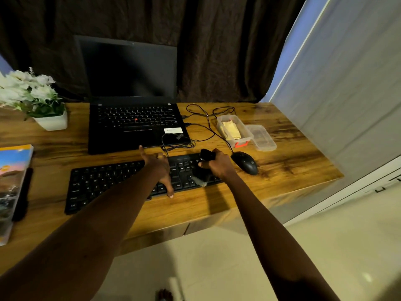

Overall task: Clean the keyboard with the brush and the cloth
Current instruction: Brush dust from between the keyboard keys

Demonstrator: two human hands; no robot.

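Note:
A black keyboard (pixel 104 183) lies on the wooden desk (pixel 282 166), its right end under my hands. My right hand (pixel 218 165) grips a black brush (pixel 206 156) by its handle; the grey bristles (pixel 199 181) touch the keys near the arrow cluster. My left hand (pixel 159 168) lies spread across the keyboard's middle, thumb at the front edge and a finger stretched toward the back, holding it in place. A yellow cloth (pixel 231 129) lies folded in a clear plastic box (pixel 235 131) at the back right.
An open black laptop (pixel 132 118) stands behind the keyboard, cables (pixel 201 122) looping to its right. A black mouse (pixel 245 162) sits just right of my right hand. The box lid (pixel 261 137), a white flower pot (pixel 51 121) and a magazine (pixel 13 185) are also on the desk.

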